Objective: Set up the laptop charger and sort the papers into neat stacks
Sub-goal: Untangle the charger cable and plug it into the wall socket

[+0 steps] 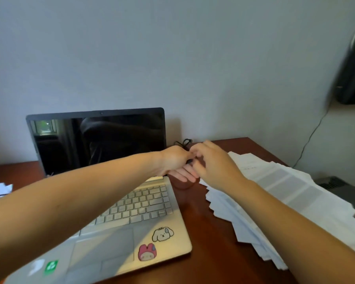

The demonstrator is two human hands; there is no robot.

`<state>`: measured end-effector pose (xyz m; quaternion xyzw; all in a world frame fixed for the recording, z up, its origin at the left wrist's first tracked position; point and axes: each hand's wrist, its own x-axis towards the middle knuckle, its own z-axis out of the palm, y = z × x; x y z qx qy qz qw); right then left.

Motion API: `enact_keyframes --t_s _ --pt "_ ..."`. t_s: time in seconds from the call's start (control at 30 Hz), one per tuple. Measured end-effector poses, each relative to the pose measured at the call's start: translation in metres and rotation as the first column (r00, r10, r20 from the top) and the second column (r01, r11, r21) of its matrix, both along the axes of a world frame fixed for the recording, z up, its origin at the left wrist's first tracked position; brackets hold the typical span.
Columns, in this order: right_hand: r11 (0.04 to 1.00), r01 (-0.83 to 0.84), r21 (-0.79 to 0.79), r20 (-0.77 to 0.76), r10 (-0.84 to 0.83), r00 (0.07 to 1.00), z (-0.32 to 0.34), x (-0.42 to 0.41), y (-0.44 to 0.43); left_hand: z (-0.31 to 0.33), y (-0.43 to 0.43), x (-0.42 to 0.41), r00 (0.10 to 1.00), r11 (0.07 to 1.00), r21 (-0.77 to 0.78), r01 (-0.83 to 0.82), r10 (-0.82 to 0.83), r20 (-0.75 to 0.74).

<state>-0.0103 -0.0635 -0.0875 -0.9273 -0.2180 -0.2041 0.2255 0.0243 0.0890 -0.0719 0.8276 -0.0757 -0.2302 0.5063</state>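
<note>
Hands met at the charger cable [184, 142] beside the laptop [150, 203].
Left hand [175, 160] and right hand [214, 166] pinched it in curled fingers; papers [285, 187] fanned alongside.

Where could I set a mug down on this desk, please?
Bare desk lies between the laptop and the papers, and left of the laptop. Crowded at the laptop's back right corner, where left hand and right hand meet at the cable.

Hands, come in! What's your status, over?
Right hand pinching black cable beside laptop; left hand grip unclear. Plug hidden. Papers fanned loose at right, unsorted.
</note>
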Motion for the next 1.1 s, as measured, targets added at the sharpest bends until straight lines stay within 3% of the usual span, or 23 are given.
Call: enact_keyframes --t_s 0.17,0.33,0.5,0.7,0.73,0.8,0.87,0.9,1.0,1.1 --pt "1.000 -0.014 -0.007 0.001 0.014 1.000 -0.024 -0.009 0.007 -0.016 -0.008 -0.001 0.990 0.996 -0.011 -0.089 0.087 -0.111" --pt "0.997 -0.003 -0.071 0.042 0.006 0.999 -0.041 -0.002 0.009 -0.026 -0.003 -0.004 0.976 0.999 -0.039 0.000 -0.009 -0.218" --pt "0.985 -0.054 -0.165 0.128 0.076 0.989 -0.056 0.000 0.006 -0.027 0.007 0.004 0.969 0.992 -0.094 -0.085 0.061 -0.238" --pt "0.954 -0.041 -0.297 0.216 0.109 0.970 -0.059 0.006 0.015 -0.030 0.011 0.003 0.975 0.990 -0.128 -0.061 0.031 -0.220" --pt "0.951 -0.040 -0.305 0.210 0.108 0.972 -0.060 0.007 0.018 -0.028 0.012 0.002 0.986 0.994 -0.087 -0.062 0.047 -0.159" --pt "0.952 -0.027 -0.304 0.155 0.077 0.985 -0.061 0.009 0.020 -0.026 0.017 -0.002 0.992 0.990 0.135 -0.051 0.035 0.118" --pt "0.952 0.018 -0.304 0.087 0.009 0.996 -0.065 0.012 0.020 -0.029 0.028 -0.008 0.900 0.894 0.440 -0.085 -0.121 0.419" --pt "0.949 0.035 -0.312 0.068 -0.014 0.998 -0.067 0.013 0.020 -0.032 0.036 -0.012 0.850 0.828 0.547 -0.119 -0.199 0.487" --pt "0.944 0.033 -0.327 0.026 -0.025 0.999 -0.075 0.017 0.028 -0.051 0.058 -0.023 0.807 0.689 0.702 -0.181 -0.304 0.506" --pt "0.931 -0.001 -0.365 0.006 0.003 1.000 -0.086 0.026 0.035 -0.071 0.073 -0.037 0.809 0.636 0.749 -0.185 -0.335 0.483"
